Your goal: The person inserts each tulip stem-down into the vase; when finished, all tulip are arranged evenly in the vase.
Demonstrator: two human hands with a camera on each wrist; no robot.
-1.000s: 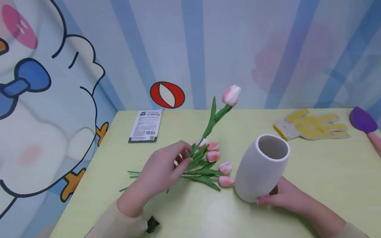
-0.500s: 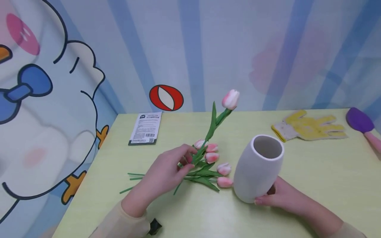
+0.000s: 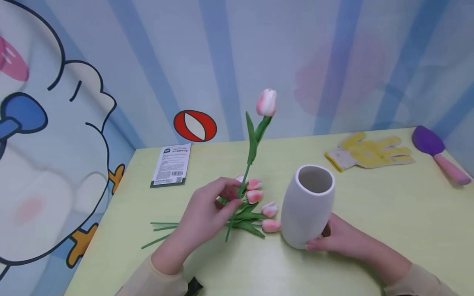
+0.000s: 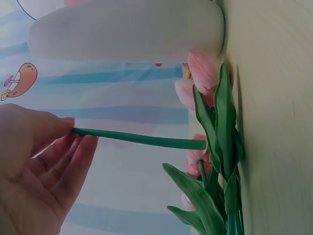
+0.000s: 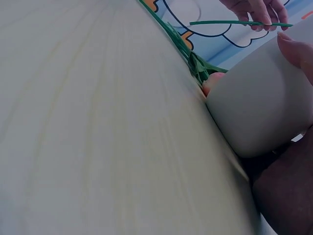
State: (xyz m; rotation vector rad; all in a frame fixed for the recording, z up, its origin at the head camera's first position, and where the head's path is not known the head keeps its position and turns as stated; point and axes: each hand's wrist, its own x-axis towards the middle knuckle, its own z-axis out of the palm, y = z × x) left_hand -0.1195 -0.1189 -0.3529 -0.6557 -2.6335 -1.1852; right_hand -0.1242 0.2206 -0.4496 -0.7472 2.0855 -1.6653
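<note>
My left hand (image 3: 212,207) pinches the green stem of a pink-and-white artificial tulip (image 3: 266,102) between thumb and fingertips. The bloom points up, and the bare stem end (image 4: 190,144) hangs below the fingers, above the table. Under and beyond that hand, several more tulips (image 3: 269,209) lie on the table, blooms to the right and stems to the left. My right hand (image 3: 338,238) grips a white vase (image 3: 305,213) low on its right side, the thumb at the front near the base. The vase is tilted slightly, its mouth facing up and toward me.
On the table's back left lies a printed packet (image 3: 171,165). A yellow-and-white work glove (image 3: 370,151) and a purple-headed tool with a pink handle (image 3: 429,140) lie at the back right. A dark object (image 3: 194,286) shows by the left sleeve. A cartoon-printed wall (image 3: 229,61) stands behind the table.
The held tulip has swung more upright, and its lower stem end now shows below the left hand. The right hand keeps its grip on the vase. The head view has shifted slightly.
</note>
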